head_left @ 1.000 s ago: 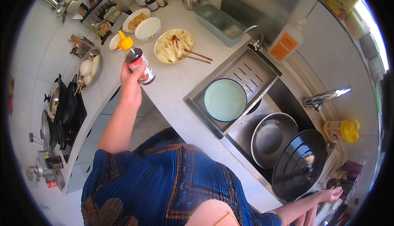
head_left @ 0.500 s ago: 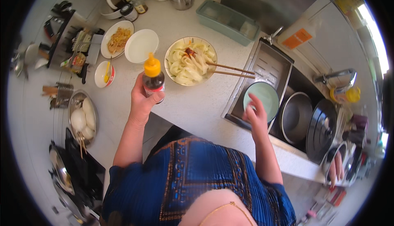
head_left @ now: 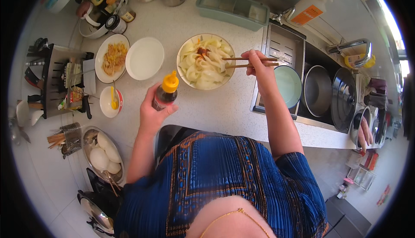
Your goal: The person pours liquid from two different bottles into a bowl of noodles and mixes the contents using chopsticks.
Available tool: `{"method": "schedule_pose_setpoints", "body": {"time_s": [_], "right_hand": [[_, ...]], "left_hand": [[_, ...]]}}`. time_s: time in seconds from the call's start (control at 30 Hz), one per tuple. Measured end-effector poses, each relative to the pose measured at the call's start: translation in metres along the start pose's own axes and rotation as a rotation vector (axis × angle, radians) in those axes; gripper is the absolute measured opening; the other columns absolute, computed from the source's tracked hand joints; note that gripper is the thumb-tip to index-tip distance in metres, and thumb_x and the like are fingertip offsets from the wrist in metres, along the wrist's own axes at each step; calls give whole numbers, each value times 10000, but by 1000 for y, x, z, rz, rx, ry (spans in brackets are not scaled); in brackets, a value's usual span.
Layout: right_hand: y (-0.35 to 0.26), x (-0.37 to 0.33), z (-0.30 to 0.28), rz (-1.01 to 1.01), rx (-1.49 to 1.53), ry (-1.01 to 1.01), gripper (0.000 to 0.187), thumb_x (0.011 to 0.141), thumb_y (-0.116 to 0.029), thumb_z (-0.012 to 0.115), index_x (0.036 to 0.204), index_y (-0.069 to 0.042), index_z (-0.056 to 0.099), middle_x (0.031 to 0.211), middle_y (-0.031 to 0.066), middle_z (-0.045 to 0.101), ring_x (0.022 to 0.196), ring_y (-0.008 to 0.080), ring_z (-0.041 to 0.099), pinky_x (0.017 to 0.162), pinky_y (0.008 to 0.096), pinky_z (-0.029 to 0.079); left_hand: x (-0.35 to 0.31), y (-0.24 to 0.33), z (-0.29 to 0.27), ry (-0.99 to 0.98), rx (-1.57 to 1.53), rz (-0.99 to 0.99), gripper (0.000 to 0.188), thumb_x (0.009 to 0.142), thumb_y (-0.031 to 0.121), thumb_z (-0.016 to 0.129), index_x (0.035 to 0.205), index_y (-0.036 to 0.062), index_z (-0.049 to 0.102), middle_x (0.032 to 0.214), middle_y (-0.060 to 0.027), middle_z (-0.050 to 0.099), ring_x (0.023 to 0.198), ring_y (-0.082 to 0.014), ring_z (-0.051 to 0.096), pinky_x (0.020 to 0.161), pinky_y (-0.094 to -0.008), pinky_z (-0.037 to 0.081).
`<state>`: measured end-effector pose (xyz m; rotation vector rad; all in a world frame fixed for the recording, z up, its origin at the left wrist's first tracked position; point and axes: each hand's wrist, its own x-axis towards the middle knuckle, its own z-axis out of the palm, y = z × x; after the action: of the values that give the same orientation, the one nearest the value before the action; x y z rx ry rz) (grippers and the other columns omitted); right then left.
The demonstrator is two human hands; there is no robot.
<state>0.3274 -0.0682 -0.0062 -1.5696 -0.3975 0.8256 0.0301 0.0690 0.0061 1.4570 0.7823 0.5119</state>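
My left hand [head_left: 154,110] is wrapped round a dark sauce bottle [head_left: 164,94] with a yellow spout cap, held upright above the near counter edge. To its upper right stands a bowl [head_left: 232,74] of wide pale noodles [head_left: 206,71], with a dark red dab of sauce [head_left: 202,53] on top. A pair of wooden chopsticks [head_left: 231,62] reaches into the noodles from the right. The fingers of my right hand [head_left: 258,65] are closed on the chopsticks' outer part, beside the sink.
Left of the bowl are a white empty dish [head_left: 145,59], a plate with chopped yellow bits [head_left: 113,60] and a small bowl with a yellow spoon [head_left: 114,101]. A green lidded box [head_left: 233,11] stands behind. A pale green bowl [head_left: 288,86] and dark pans [head_left: 317,90] occupy the sink.
My right hand has moved from above the green bowl to the chopsticks and closed on them. The sauce bottle stays in my left hand, a little lower. The view has shifted.
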Motion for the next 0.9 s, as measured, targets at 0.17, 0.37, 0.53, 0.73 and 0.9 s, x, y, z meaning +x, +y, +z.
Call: {"method": "schedule_pose_setpoints", "body": {"time_s": [0.17, 0.37, 0.53, 0.73, 0.9], "right_hand": [[-27, -12, -24, -180, -52, 70, 261, 936, -255, 559, 810, -40, 635, 658, -12, 556, 501, 51, 461, 470, 207, 364], [-46, -26, -58, -219, -7, 116, 287, 954, -265, 532, 801, -36, 611, 603, -11, 518, 496, 55, 478, 482, 209, 388], [-31, -25, -59, -178, 105, 143, 316, 959, -317, 531, 867, -30, 626, 638, -6, 507, 530, 71, 512, 510, 210, 434], [-21, -20, -34, -105, 173, 26, 317, 956, -306, 535, 927, -10, 644, 751, 32, 556, 594, 108, 585, 564, 226, 503], [-15, -13, -27, -84, 74, -3, 281, 942, -258, 551, 926, 0, 662, 741, 45, 596, 627, 126, 617, 582, 228, 516]], "left_hand": [[0, -4, 6, 13, 64, 0, 700, 695, 121, 828, 1272, -2, 452, 1150, -74, 567, 1052, -152, 557, 931, -296, 445], [1, -2, 21, 75, 105, -31, 664, 691, 77, 804, 1259, 3, 468, 1125, -69, 577, 1014, -151, 573, 907, -298, 459], [4, 3, 27, 73, 254, -69, 687, 682, 64, 781, 1289, 5, 464, 1157, -70, 576, 1042, -147, 566, 923, -291, 444], [12, 9, 29, 57, 615, 64, 645, 707, 59, 766, 1278, 14, 469, 1125, -90, 595, 1021, -153, 573, 896, -289, 458], [22, 27, 32, 104, 658, 24, 601, 661, 112, 803, 1192, 63, 526, 1102, -118, 598, 1015, -253, 592, 869, -348, 473]]}}
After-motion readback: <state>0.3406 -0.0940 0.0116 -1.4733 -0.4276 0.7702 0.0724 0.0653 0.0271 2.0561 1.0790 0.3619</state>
